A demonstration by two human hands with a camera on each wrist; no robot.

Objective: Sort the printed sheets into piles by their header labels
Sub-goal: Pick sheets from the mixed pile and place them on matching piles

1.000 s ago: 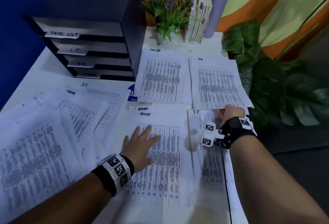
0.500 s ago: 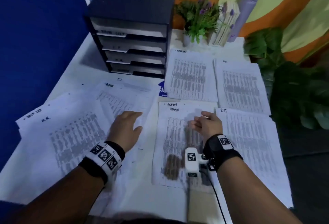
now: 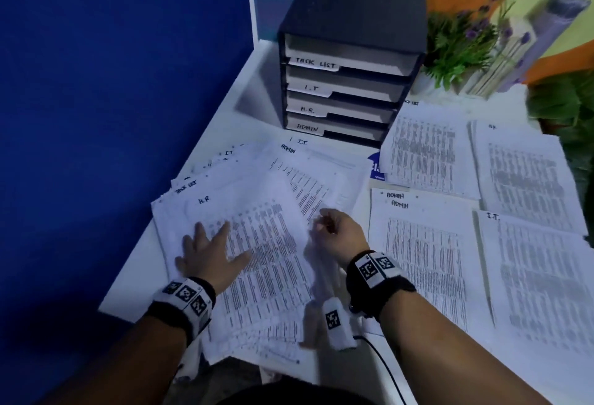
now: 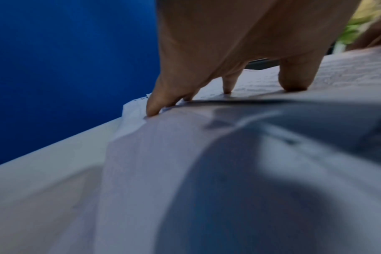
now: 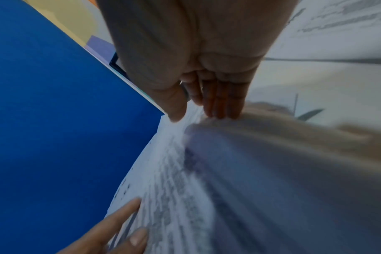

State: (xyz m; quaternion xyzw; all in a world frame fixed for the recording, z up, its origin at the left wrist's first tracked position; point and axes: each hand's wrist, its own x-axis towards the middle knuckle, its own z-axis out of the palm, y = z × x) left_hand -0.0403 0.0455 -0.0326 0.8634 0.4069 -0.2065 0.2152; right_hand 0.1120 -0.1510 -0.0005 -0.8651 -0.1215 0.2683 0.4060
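We see the H.R. sheet [image 3: 257, 243] topping the loose, fanned pile at the left of the white bench [image 3: 225, 115]. Our left hand [image 3: 210, 251] lies flat on it, fingers straight and spread. Our right hand [image 3: 340, 232] is at the sheet's right edge, fingers curled, pinching the paper. The head view alone gives us the headers: TASK LIST, ADMIN and I.T. sheets peek out beneath. The left wrist view shows what the head view cannot, the fingertips [image 4: 152, 110] pressing into the paper near its corner. The right wrist view shows the thumb [image 5: 174, 104] against the fingers on the lifted edge, though blur hides the contact itself. To the right lie four sorted piles: the ADMIN pile [image 3: 424, 260], the I.T. pile [image 3: 540, 292], and two more behind them. A dark tray rack [image 3: 350, 50] with labelled drawers stands behind, a flowering plant [image 3: 463, 41] beside it.
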